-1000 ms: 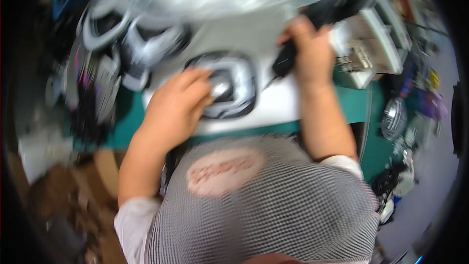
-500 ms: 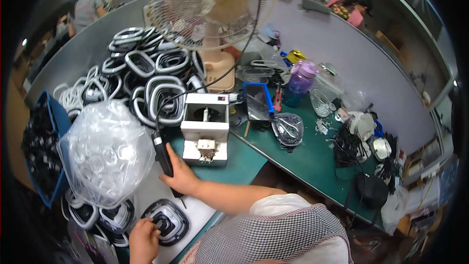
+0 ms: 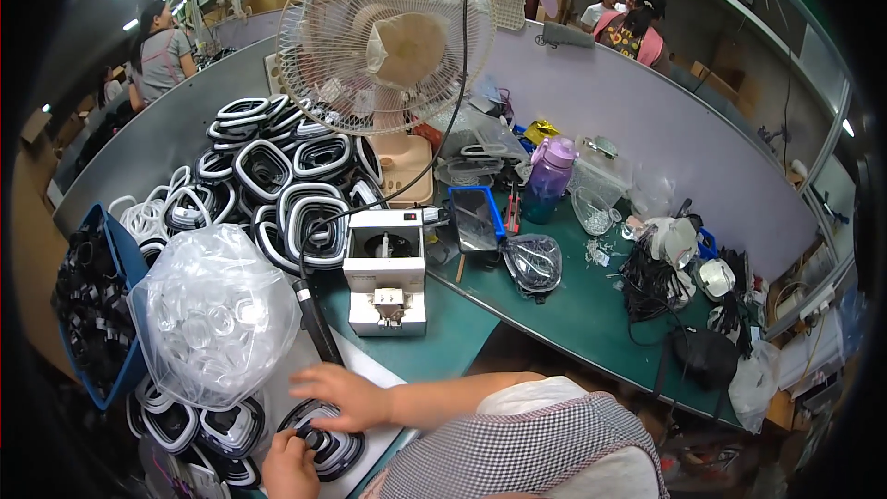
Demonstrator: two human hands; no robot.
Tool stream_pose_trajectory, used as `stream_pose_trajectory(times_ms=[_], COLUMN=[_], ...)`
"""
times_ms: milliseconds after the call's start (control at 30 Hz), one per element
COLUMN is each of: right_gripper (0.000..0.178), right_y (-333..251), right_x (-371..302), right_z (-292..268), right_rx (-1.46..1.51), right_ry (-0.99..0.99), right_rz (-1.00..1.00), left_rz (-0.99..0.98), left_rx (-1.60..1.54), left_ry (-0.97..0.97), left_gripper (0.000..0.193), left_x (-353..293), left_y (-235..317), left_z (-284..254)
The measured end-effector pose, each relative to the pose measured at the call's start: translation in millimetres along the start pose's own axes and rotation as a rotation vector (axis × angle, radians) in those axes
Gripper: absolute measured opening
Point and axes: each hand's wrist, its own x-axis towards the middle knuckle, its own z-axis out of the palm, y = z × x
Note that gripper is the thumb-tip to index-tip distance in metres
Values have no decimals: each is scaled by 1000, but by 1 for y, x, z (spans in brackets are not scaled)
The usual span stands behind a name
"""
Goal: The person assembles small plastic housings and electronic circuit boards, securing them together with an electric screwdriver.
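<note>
A rounded black part with silver-grey rims (image 3: 337,453) lies on a white sheet at the front of the bench. My left hand (image 3: 290,469) is at its left edge, fingers curled and pressed on the rim. Over the part's top side reaches my right hand (image 3: 346,397), fingers stretched out and nothing visibly gripped. Just beyond it is a black corded electric screwdriver (image 3: 319,325), out of my hand, its lower end hidden behind my fingers. A white screw feeder (image 3: 386,263) stands to the right of the screwdriver.
Left of my hands sit a clear bag of transparent pieces (image 3: 217,323) and a blue bin (image 3: 129,268) of black parts. Similar rounded frames (image 3: 263,169) are piled behind. A caged fan (image 3: 388,37), a purple bottle (image 3: 552,176) and a blue-edged tray (image 3: 476,219) stand farther back.
My right hand has let go of the electric screwdriver and come down over the rounded part. My left hand stays at the part's edge. The whole view has shifted slightly.
</note>
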Motion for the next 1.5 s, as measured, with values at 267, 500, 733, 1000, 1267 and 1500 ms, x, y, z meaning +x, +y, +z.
stream_pose_trajectory(times_ms=[267, 500, 733, 1000, 1267, 1500], right_gripper=[50, 50, 49, 48, 44, 38], right_y=[-8, -5, -4, 1, 4, 5], right_x=[-11, -11, -10, -13, -20, -21], right_z=[9, 11, 11, 14, 20, 18], right_rx=[166, 180, 197, 215, 193, 201], right_ry=[-406, -419, -417, -423, -388, -427], right_rz=[-1, 28, 50, 60, 113, 151], left_rz=[-31, 0, 48, 151, 194, 114], left_rx=[-32, -75, -170, -196, -196, -327], left_ry=[56, 137, 213, 309, 354, 364], left_gripper=[21, 25, 25, 19, 12, 10], left_x=[-8, -10, -11, -6, -5, -12], left_y=[-1, -1, -15, -27, -32, -30], left_z=[14, 19, 34, 54, 61, 65])
